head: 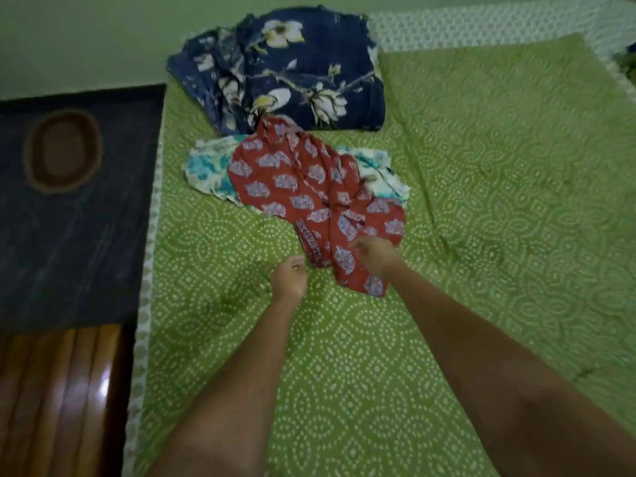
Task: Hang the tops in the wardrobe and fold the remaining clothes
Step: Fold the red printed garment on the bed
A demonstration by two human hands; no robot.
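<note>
A red garment with pale leaf prints (296,180) lies crumpled on the green bed sheet (499,173). Under it peeks a white and teal printed garment (206,166). Behind both sits a folded navy cloth with white flowers (299,70). My right hand (377,254) grips the near end of the red garment, fingers curled into the fabric. My left hand (289,278) hovers just left of that same end with fingers loosely curled; whether it touches the cloth is unclear.
A dark mat with a brown oval (65,149) covers the floor to the left of the bed. Polished wooden panelling (58,401) stands at the lower left. A pale green wall runs along the top. More patterned bedding lies at the far right edge.
</note>
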